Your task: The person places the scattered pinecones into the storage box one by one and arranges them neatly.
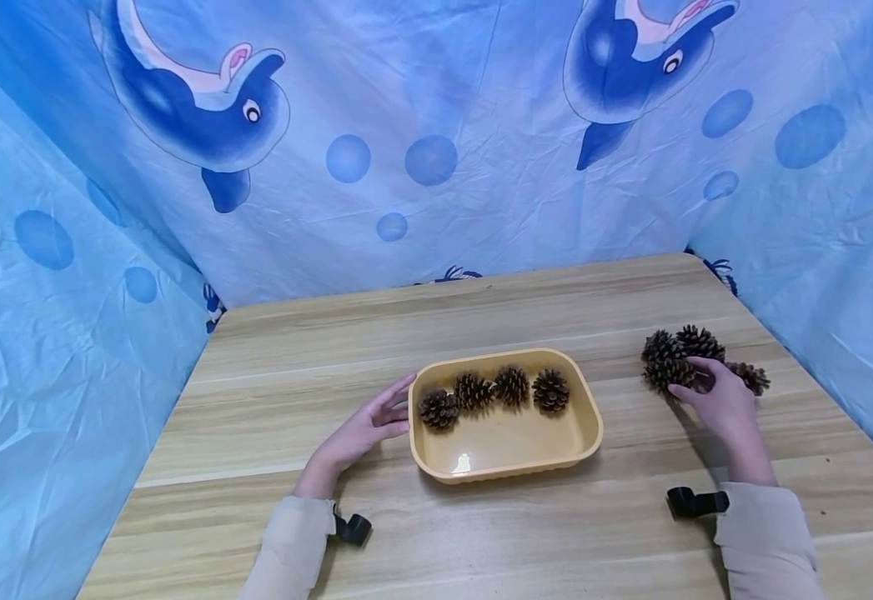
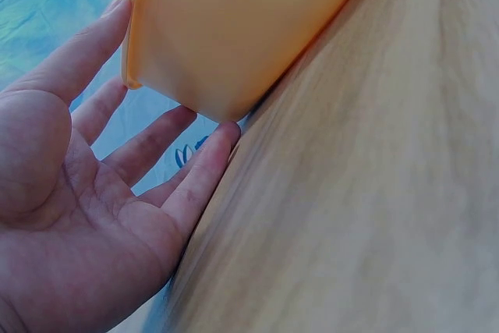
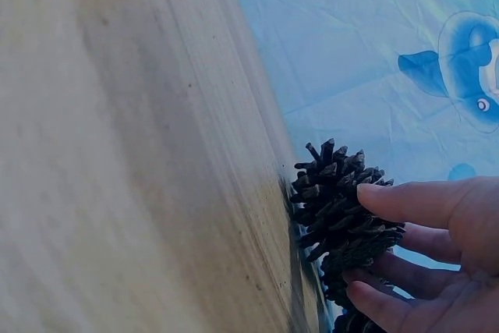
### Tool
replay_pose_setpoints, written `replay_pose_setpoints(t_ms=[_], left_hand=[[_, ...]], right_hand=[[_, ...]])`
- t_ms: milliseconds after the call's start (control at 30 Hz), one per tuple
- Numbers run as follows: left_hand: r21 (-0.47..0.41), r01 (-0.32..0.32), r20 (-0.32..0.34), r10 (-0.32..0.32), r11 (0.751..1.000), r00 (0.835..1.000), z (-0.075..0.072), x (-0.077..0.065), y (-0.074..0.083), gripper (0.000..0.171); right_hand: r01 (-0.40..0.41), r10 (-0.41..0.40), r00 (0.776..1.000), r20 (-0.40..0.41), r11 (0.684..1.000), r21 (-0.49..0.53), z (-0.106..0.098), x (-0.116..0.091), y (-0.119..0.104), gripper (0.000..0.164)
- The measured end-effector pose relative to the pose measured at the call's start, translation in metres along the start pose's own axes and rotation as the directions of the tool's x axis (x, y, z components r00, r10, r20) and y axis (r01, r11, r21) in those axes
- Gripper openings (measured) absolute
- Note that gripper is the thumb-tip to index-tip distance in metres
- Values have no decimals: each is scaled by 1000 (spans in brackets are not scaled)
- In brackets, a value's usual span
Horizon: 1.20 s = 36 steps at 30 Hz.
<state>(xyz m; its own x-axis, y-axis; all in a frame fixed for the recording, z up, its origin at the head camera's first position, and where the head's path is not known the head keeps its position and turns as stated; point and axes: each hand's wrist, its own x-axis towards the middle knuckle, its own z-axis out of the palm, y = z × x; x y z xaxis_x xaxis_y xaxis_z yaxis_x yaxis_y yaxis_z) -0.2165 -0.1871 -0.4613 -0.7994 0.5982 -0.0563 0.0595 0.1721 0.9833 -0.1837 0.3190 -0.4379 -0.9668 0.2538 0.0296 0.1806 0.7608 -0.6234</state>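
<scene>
A yellow plastic box [image 1: 507, 450] sits on the table with several brown pine cones [image 1: 473, 392] in a row along its far side. Fingers spread and mostly straight, my left hand [image 1: 361, 429] touches the box's left side; the left wrist view shows fingertips against the box wall [image 2: 234, 29]. Far to the right, my right hand [image 1: 724, 404] is at a cluster of pine cones. Its thumb and fingers pinch the nearest pine cone [image 1: 664, 375], also seen as a spiky pine cone [image 3: 335, 200] in the right wrist view. Some fingertips are hidden behind cones.
Other loose pine cones [image 1: 699, 342] lie around the right hand, one [image 1: 751, 377] just to its right. The wooden table [image 1: 293, 358] ends at a blue dolphin-printed curtain [image 1: 406, 83] at the back and sides. A black wrist camera [image 1: 694, 502] sits by each sleeve.
</scene>
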Motion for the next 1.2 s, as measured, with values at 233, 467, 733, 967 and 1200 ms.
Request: replay_pose_setpoints(t_ms=[233, 467, 733, 967, 1200], left_hand=[[-2, -1, 5, 1, 1000, 1000, 0, 1, 0, 78], [1, 2, 2, -2, 1000, 1000, -1, 1, 0, 79], [2, -5, 3, 5, 1000, 1000, 0, 0, 0, 78], [5, -12, 5, 12, 1000, 1000, 0, -1, 1, 77], [-4, -20, 13, 20, 1000, 1000, 0, 0, 1, 77]], right_hand=[[-1, 1, 1000, 5, 1000, -4, -1, 0, 0, 62], [10, -10, 1000, 25, 1000, 5, -1, 0, 1, 64], [-4, 3, 999, 53, 1000, 8, 0, 0, 2, 69], [-24, 23, 999, 25, 999, 40, -1, -3, -3, 66], [-18, 17, 1000, 13, 998, 65, -5, -6, -11, 66]])
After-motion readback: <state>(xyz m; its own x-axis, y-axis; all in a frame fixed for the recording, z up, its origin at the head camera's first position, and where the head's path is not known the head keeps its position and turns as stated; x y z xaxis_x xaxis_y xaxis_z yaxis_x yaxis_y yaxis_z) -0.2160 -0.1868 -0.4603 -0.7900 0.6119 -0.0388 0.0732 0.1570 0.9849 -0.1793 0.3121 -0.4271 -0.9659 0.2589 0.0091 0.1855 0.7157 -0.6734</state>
